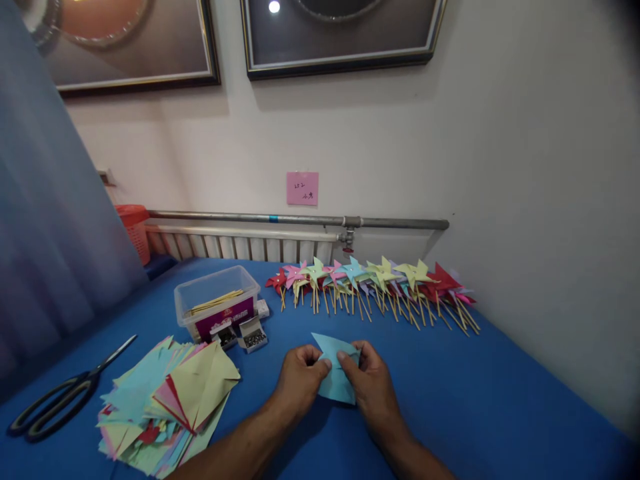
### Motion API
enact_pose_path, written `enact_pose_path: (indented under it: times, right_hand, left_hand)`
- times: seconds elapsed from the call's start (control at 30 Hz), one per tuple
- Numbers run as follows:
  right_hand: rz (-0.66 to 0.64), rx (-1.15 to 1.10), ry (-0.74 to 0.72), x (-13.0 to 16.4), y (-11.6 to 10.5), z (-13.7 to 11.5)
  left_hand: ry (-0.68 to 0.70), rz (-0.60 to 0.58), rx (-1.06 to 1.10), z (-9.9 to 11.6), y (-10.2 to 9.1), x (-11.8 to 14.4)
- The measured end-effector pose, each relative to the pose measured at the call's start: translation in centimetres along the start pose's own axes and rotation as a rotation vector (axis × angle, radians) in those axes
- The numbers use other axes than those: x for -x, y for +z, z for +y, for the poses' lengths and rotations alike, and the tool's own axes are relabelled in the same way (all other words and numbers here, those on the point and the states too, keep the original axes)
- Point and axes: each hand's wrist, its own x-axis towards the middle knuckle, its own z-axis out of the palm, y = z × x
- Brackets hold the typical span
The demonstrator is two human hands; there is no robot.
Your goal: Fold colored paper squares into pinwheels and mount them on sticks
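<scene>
A light blue sheet of paper (pixel 337 385) is held above the blue table, one corner pointing up to the left. My left hand (pixel 301 377) pinches its left side, thumb on the front face. On the right side, my right hand (pixel 369 380) grips the same sheet with the thumb pressed on its face and the fingers behind. Parts of both hands' fingers are hidden by the paper. To the left lies a loose pile of coloured paper squares (pixel 200 387), some showing cuts toward the middle.
Finished paper pinwheels (pixel 353 272) on sticks line the table's back. A clear plastic box (pixel 216 283) holds thin sticks, with small open boxes of metal pins (pixel 253 335) before it. Black-handled scissors (pixel 75 393) lie far left. Behind runs a pipe (pixel 300 219) along the wall.
</scene>
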Motion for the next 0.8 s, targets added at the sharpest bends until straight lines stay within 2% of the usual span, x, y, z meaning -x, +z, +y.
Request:
enact_pose_path:
  times: [0.1, 0.37, 0.6, 0.8]
  right_hand:
    - [0.032, 0.041, -0.008, 0.2, 0.1, -0.3]
    - [-0.124, 0.04, -0.048, 1.2, 0.1, -2.0]
    - [-0.045, 0.029, -0.022, 0.7, -0.1, -1.6]
    - [-0.048, -0.007, 0.013, 0.5, 0.0, -1.3]
  left_hand:
    - [-0.028, 0.017, 0.03, -0.1, 0.1, -0.1]
    - [-0.074, 0.058, 0.082, 0.1, -0.2, -0.4]
    - [-0.086, 0.06, 0.066, 0.2, -0.1, -0.3]
    - [-0.076, 0.032, 0.073, 0.4, -0.1, -0.1]
